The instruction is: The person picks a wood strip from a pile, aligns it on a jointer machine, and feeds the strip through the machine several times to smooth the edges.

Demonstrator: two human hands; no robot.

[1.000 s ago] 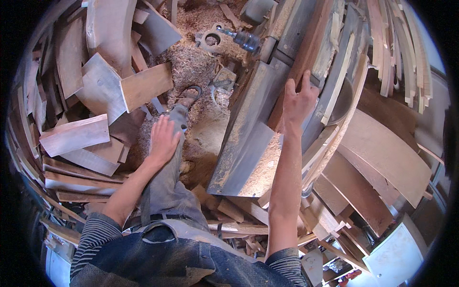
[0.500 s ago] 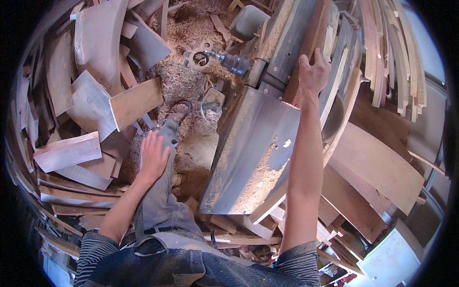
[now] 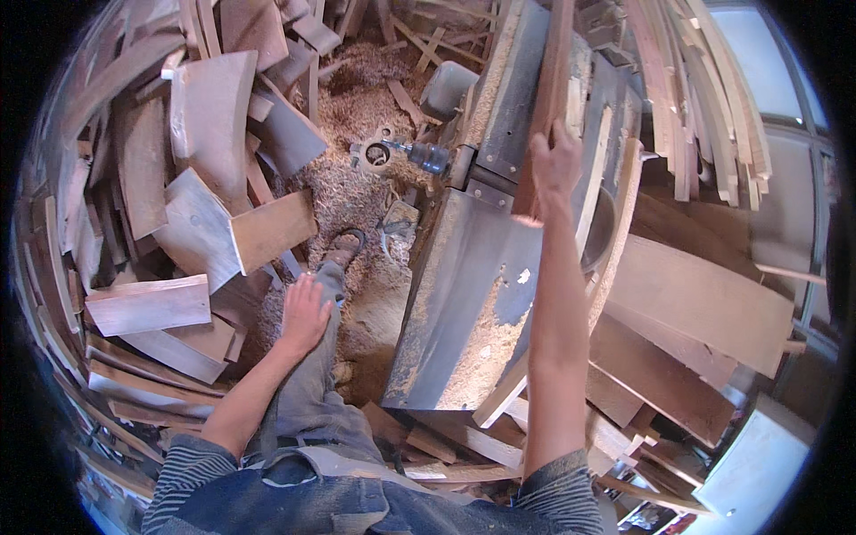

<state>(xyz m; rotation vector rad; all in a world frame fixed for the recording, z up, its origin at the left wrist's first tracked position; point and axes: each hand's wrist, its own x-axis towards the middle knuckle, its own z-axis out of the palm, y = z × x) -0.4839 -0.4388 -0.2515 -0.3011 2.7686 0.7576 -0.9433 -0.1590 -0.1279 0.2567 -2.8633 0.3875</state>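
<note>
A long reddish-brown wooden board (image 3: 547,89) lies lengthwise on the dark metal bed of a jointer-like machine (image 3: 464,276). Its near end rests just past the gap between the two bed halves. My right hand (image 3: 557,168) grips the board's right side near that end, fingers bent over it; its underside contacts are hidden. My left hand (image 3: 306,314) lies on my left knee with fingers stretched out, holding nothing. Sawdust and wood chips cover part of the near bed.
Offcuts and curved boards (image 3: 209,107) are heaped on the left. Shavings (image 3: 366,85) cover the floor beside a blue-dark motor-like cylinder (image 3: 430,158). Long strips (image 3: 704,98) stand at far right, with wide planks (image 3: 704,299) below them. A white box (image 3: 758,468) sits at near right.
The board and my right hand have come nearer to me along the bed, and the board's near end shows more. My left hand stays on the knee. The whole view has shifted slightly.
</note>
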